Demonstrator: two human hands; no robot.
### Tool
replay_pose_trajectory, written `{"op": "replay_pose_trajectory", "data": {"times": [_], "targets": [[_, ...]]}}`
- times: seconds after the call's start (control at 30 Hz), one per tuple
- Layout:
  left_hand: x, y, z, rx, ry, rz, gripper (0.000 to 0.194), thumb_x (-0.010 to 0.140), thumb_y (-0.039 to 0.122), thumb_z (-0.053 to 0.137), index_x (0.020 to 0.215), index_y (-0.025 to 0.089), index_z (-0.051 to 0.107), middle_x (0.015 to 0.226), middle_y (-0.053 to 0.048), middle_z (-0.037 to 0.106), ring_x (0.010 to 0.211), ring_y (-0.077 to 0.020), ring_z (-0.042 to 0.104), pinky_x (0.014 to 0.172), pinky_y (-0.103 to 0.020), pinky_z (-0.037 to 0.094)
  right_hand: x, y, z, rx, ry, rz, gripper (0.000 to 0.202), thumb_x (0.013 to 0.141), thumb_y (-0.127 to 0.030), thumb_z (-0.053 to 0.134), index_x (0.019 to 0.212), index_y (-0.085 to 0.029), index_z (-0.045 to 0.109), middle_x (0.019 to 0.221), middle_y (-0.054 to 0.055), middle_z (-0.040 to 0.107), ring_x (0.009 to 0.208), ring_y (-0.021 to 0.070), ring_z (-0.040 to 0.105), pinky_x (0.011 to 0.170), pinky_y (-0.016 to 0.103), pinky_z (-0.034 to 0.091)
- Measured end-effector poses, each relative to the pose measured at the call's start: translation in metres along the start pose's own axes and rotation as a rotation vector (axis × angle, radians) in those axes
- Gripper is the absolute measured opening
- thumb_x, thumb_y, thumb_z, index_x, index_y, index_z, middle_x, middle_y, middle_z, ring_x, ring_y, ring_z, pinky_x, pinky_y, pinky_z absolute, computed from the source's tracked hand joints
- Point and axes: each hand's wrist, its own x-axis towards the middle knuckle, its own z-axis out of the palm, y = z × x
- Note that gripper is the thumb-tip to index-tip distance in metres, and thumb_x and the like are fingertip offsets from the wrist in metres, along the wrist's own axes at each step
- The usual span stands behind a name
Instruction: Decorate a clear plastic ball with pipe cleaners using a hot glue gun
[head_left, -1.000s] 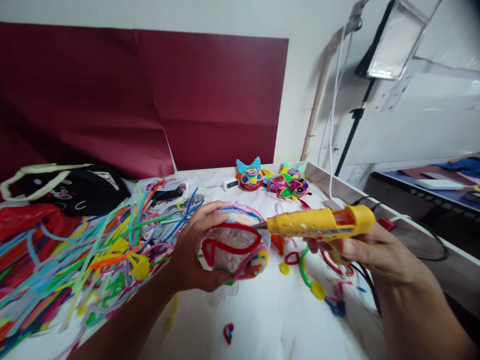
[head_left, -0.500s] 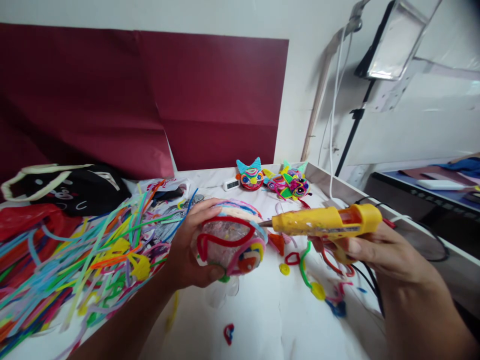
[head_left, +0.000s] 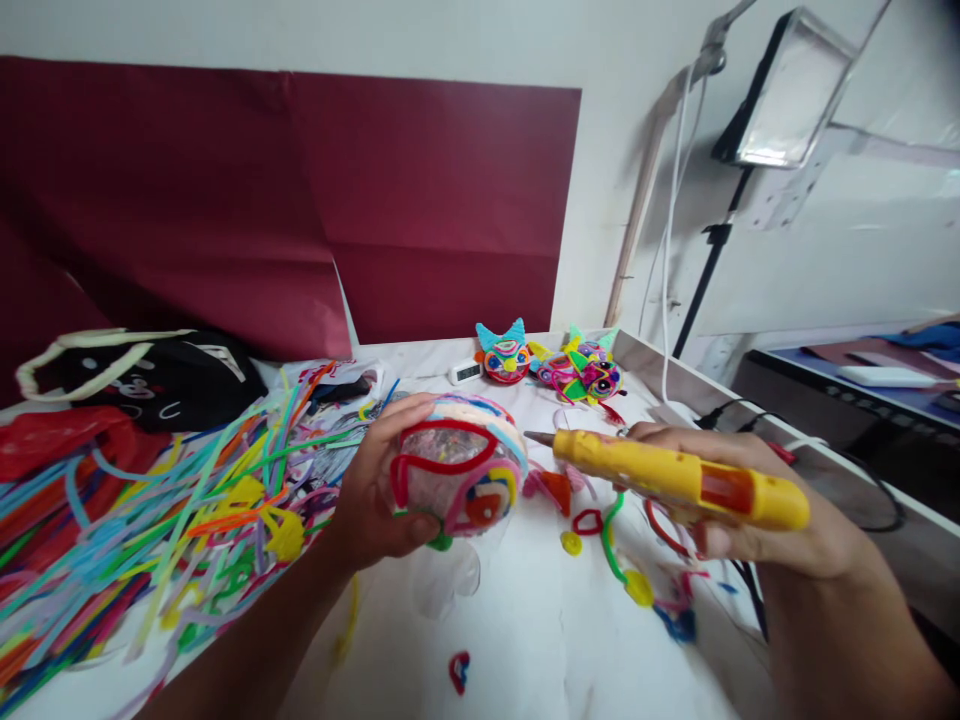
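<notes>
My left hand (head_left: 382, 490) is closed around a clear plastic ball (head_left: 442, 482) with pipe cleaners on its surface. Red, pink, blue and cream strands curve over it, and a round eye shape (head_left: 487, 500) sits at its lower right. In my right hand (head_left: 780, 540) is a yellow hot glue gun (head_left: 660, 472), its metal nozzle pointing left. The nozzle tip is close to the ball's upper right edge; a small gap seems to lie between them. Below the ball lie clear plastic pieces (head_left: 450, 585) on the white table.
Loose pipe cleaners (head_left: 187, 520) heap up at the left by a black bag (head_left: 150, 375). Two finished-looking animal figures (head_left: 505, 355) and a small digital display (head_left: 466, 372) stand at the back. Pipe-cleaner shapes (head_left: 551, 490) lie between my hands. Cables run along the right edge.
The glue gun has pulled slightly away from the ball, and its rear end has swung down and right. My left hand still holds the ball in nearly the same place.
</notes>
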Motion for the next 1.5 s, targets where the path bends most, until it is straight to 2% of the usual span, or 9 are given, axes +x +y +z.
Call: {"op": "replay_pose_trajectory", "data": {"times": [0.13,0.3,0.57,0.73,0.8,0.87,0.97,1.07,1.5], "targets": [[-0.003,-0.005,-0.007,0.017,0.089,-0.088,0.077,0.073,0.066,0.07,0.138,0.029,0.051,0.138,-0.011,0.055,0.128,-0.0365,0.052,0.104,-0.057,0.047,0.003,0.006,0.005,-0.053,-0.106,-0.02,0.04,0.065,-0.043,0.085,0.098,-0.03,0.067,0.092,0.003,0.065,0.08,0.0212,0.062,0.07,0.029,0.051],[-0.002,-0.003,-0.012,0.09,0.186,-0.094,0.08,0.07,0.071,0.069,0.137,0.03,0.052,0.136,-0.01,0.056,0.129,-0.037,0.052,0.106,-0.056,0.047,0.013,0.024,0.033,-0.31,-0.225,0.166,0.037,0.069,-0.039,0.077,0.095,-0.024,0.056,0.09,0.001,0.06,0.071,0.0157,0.054,0.057,0.024,0.043],[0.001,0.005,-0.004,-0.017,0.121,-0.057,0.077,0.072,0.065,0.072,0.136,0.027,0.052,0.139,-0.012,0.054,0.13,-0.0356,0.051,0.107,-0.054,0.045,0.033,0.064,0.102,-0.767,-0.644,0.222,0.052,0.059,-0.036,0.083,0.1,-0.018,0.057,0.101,0.005,0.061,0.081,0.0209,0.058,0.068,0.03,0.045],[0.005,0.008,-0.001,0.052,0.035,0.054,0.077,0.074,0.061,0.07,0.139,0.024,0.049,0.137,-0.015,0.053,0.128,-0.0366,0.05,0.104,-0.058,0.043,0.032,0.077,0.107,-0.76,-0.698,0.198,0.05,0.06,-0.037,0.085,0.101,-0.017,0.063,0.106,0.009,0.062,0.093,0.0264,0.061,0.078,0.034,0.048],[0.006,0.01,0.0,0.076,0.011,0.072,0.078,0.074,0.061,0.07,0.139,0.023,0.048,0.136,-0.016,0.053,0.127,-0.0382,0.05,0.102,-0.06,0.043,0.03,0.069,0.096,-0.664,-0.642,0.192,0.046,0.062,-0.036,0.084,0.1,-0.018,0.065,0.107,0.009,0.063,0.096,0.0266,0.06,0.081,0.034,0.048],[0.006,0.012,0.001,0.099,-0.003,0.083,0.077,0.074,0.06,0.069,0.139,0.024,0.047,0.137,-0.016,0.052,0.127,-0.0392,0.05,0.102,-0.061,0.043,0.03,0.056,0.081,-0.516,-0.475,0.212,0.043,0.068,-0.034,0.079,0.106,-0.02,0.064,0.112,0.009,0.063,0.097,0.025,0.06,0.086,0.035,0.047],[0.005,0.015,0.004,0.157,-0.034,0.103,0.077,0.074,0.059,0.069,0.139,0.026,0.047,0.137,-0.016,0.051,0.125,-0.0386,0.05,0.103,-0.06,0.043,0.03,0.037,0.065,-0.087,-0.149,0.178,0.032,0.079,-0.037,0.072,0.106,-0.022,0.061,0.105,0.005,0.063,0.094,0.0201,0.059,0.085,0.032,0.046],[0.004,0.017,0.009,0.209,-0.075,0.123,0.077,0.071,0.057,0.071,0.138,0.025,0.048,0.136,-0.016,0.05,0.123,-0.0386,0.052,0.099,-0.059,0.046,0.03,0.029,0.064,0.28,0.04,0.179,0.04,0.081,-0.044,0.072,0.113,-0.026,0.058,0.11,0.004,0.063,0.1,0.0186,0.059,0.085,0.03,0.046],[-0.002,0.02,0.022,0.308,-0.164,0.202,0.078,0.065,0.043,0.079,0.134,0.024,0.048,0.138,-0.017,0.048,0.124,-0.0381,0.053,0.093,-0.055,0.053,0.034,0.034,0.083,0.457,0.214,0.341,0.043,0.072,-0.043,0.082,0.1,-0.023,0.056,0.08,-0.003,0.063,0.072,0.0097,0.057,0.064,0.021,0.04]]}}
